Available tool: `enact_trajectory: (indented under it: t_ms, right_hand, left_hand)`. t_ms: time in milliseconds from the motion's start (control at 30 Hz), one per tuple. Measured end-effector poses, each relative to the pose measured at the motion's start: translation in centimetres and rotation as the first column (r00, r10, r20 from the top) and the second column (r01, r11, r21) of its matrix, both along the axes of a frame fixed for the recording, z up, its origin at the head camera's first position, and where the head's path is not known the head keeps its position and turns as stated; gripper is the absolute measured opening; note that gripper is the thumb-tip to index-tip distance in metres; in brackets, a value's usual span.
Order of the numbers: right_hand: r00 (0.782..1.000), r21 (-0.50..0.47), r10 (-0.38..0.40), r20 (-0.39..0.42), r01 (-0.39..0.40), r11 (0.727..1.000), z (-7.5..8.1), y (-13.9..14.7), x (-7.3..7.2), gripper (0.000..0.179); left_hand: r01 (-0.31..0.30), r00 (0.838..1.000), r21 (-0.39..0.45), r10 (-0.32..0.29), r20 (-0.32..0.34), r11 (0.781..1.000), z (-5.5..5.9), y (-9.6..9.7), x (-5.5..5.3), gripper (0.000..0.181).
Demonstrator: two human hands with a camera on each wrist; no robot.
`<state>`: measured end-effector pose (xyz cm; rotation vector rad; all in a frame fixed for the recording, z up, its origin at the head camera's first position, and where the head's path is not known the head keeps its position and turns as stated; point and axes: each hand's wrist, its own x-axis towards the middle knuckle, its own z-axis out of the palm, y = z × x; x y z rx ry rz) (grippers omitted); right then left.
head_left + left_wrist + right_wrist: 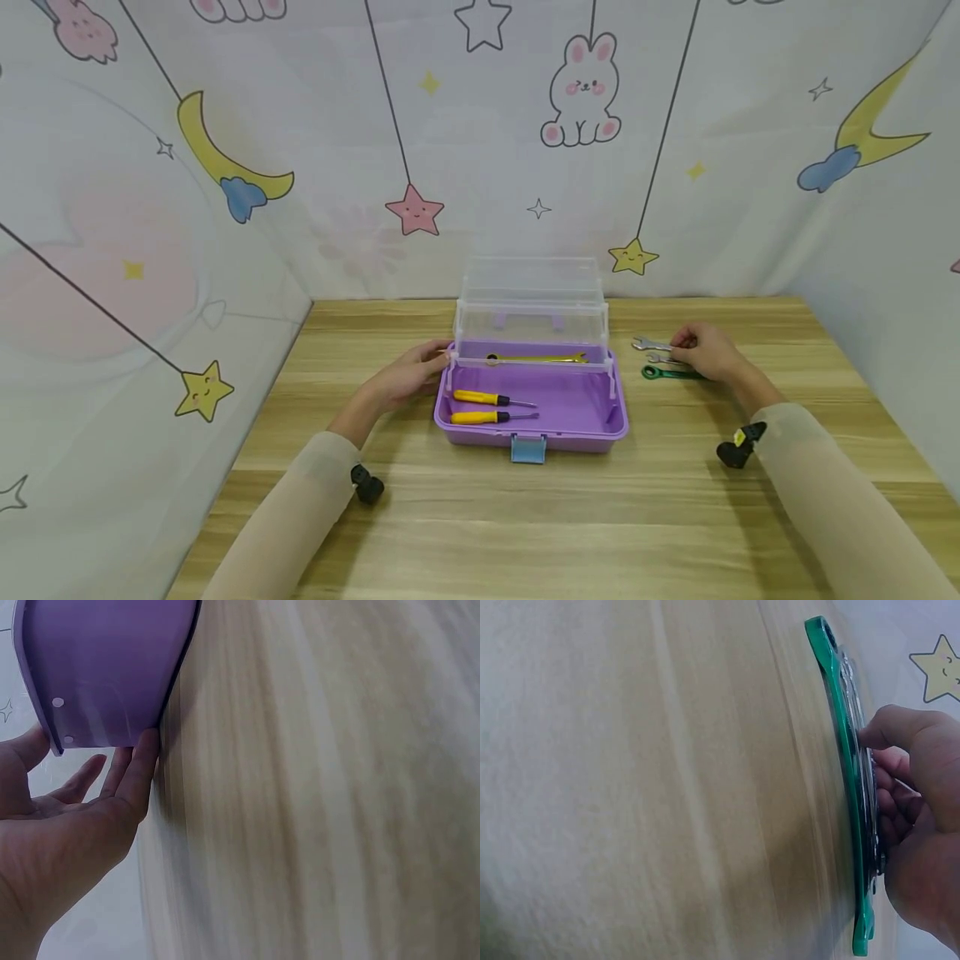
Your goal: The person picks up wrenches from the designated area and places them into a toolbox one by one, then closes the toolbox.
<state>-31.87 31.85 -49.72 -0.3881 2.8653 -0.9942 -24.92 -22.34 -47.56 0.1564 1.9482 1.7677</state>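
Note:
A purple toolbox (531, 438) with its clear lid raised stands on the table. My left hand (408, 372) touches its left end; in the left wrist view the thumb lies at the rim of the purple wall (112, 675) and the fairly straight fingers rest lower at its far edge. To the right of the box, my right hand (708, 352) pinches a silver wrench (651, 343), the farthest of three. A smaller silver wrench (660, 359) and a green ratchet wrench (667, 373) lie nearer, partly under the hand. The green wrench (847, 765) is nearest in the right wrist view.
Inside the box lie two yellow-handled screwdrivers (480, 398) and a gold-coloured wrench (536, 359). Clear trays (531, 321) rise at the back of the box. A blue latch (528, 450) hangs at the front. Patterned cloth (495, 167) closes off the table's back and sides.

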Motion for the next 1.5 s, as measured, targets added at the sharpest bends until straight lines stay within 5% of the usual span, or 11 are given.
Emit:
enact_trajectory:
  t_ms: [1167, 1500]
  right_hand:
    - [0.995, -0.074, -0.100, -0.028, 0.098, 0.992, -1.1, 0.2, 0.7, 0.022]
    - [0.994, -0.072, -0.109, -0.003, 0.109, 0.991, -0.4, 0.4, 0.8, 0.023]
  left_hand:
    - [0.010, 1.000, -0.002, -0.010, -0.008, 1.000, -0.3, -0.1, 0.0, 0.052]
    - [0.006, 1.000, 0.005, -0.006, -0.008, 1.000, -0.1, 0.1, 0.1, 0.052]
